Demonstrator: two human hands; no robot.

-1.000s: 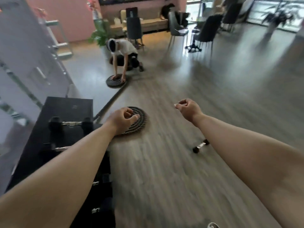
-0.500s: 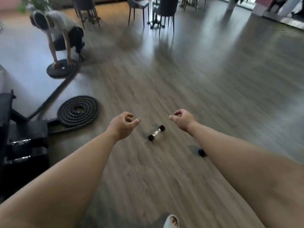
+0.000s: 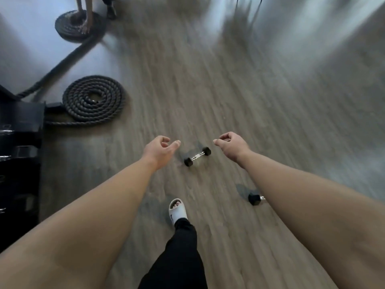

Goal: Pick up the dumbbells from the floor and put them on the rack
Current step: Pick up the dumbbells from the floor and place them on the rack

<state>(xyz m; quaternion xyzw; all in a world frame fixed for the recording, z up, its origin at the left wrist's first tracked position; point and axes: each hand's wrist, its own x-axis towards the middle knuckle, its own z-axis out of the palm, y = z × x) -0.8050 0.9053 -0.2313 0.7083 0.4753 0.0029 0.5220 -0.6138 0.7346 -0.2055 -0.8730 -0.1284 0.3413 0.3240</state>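
Note:
A small dumbbell (image 3: 197, 156) with black ends and a chrome bar lies on the wood floor, slanted, between my two hands. My left hand (image 3: 161, 149) hovers just left of it, fingers loosely curled and empty. My right hand (image 3: 231, 146) hovers to its right, also curled and empty. A second dumbbell (image 3: 254, 198) lies nearer me on the right; only one black end shows, the remainder hidden under my right forearm. The black rack (image 3: 19, 147) stands at the left edge with chrome handles on it.
A coiled black battle rope (image 3: 93, 100) lies beside the rack, its tail running back to a second coil (image 3: 78, 25) where another person's hands rest. My foot in a white slide (image 3: 177, 211) is stepping forward. Open wood floor stretches right.
The view has tilted down and moved forward from the rack toward the floor. The dumbbell now lies between my hands, and my foot has come into view. Both hands remain empty.

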